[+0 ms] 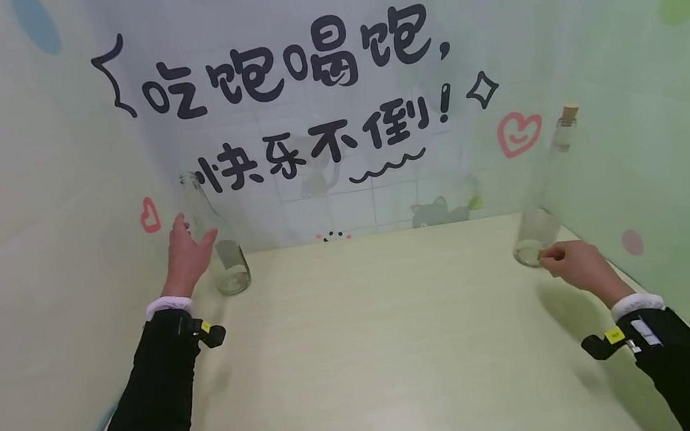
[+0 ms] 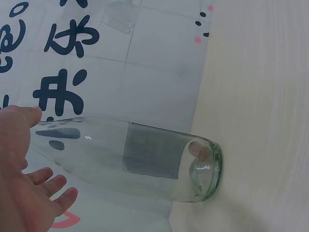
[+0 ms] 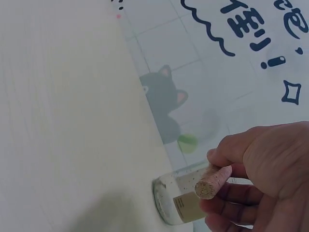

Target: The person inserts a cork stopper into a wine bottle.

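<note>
At the left, a tall clear glass bottle [image 1: 228, 257] stands upright on the table, its narrow mouth bare of any stopper. My left hand [image 1: 189, 253] is beside its upper body, thumb spread away from the fingers. In the left wrist view the bottle [image 2: 154, 150] carries a grey-green label, and a brownish round spot shows through the glass by its base. My right hand [image 1: 577, 266] pinches a small cork stopper [image 3: 212, 182] between thumb and fingers. Just behind that hand stands a second clear bottle [image 1: 529, 236], with a cork [image 1: 569, 112] in its neck.
A pale wooden table [image 1: 389, 332] spans the space between both bottles. Printed fabric walls with dark lettering [image 1: 327, 50], hearts and a cat drawing [image 3: 164, 101] enclose its back and sides. The right bottle stands close to the right wall [image 1: 636, 175].
</note>
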Available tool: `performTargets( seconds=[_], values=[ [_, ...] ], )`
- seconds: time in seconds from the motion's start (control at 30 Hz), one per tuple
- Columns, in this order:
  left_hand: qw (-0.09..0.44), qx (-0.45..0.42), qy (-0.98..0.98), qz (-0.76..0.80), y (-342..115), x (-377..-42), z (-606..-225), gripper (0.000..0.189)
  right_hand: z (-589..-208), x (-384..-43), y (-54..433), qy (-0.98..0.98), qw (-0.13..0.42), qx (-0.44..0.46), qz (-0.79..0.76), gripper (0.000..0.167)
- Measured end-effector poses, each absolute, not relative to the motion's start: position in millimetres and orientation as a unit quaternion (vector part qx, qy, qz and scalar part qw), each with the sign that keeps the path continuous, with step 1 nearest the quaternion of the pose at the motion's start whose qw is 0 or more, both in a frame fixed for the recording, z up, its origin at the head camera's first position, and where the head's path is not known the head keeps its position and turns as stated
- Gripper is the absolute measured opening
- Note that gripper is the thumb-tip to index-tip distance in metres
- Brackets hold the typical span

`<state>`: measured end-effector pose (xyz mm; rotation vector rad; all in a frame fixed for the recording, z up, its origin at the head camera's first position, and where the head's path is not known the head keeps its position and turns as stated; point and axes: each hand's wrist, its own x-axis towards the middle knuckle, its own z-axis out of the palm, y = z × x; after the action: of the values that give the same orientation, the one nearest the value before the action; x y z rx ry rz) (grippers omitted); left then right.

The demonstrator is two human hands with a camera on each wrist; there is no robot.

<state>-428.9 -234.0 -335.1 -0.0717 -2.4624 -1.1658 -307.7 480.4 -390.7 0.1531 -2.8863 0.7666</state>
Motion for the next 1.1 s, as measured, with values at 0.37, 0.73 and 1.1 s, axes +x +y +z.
performTargets(
  seconds=[0.37,0.73,1.1],
  values=[
    [0.224,-0.017,-0.859,-0.460,-234,-442,-330,0.088,-366,-289,441,-0.952,0.081,0.090,0.281,0.029],
    [0.199,0.011,-0.841,-0.502,-227,-454,-325,0.090,-356,-272,417,-0.927,0.055,0.175,0.327,0.017],
    [0.194,0.001,-0.844,-0.500,-223,-463,-315,0.084,-349,-261,406,-0.906,0.006,0.224,0.360,0.015]
  ],
)
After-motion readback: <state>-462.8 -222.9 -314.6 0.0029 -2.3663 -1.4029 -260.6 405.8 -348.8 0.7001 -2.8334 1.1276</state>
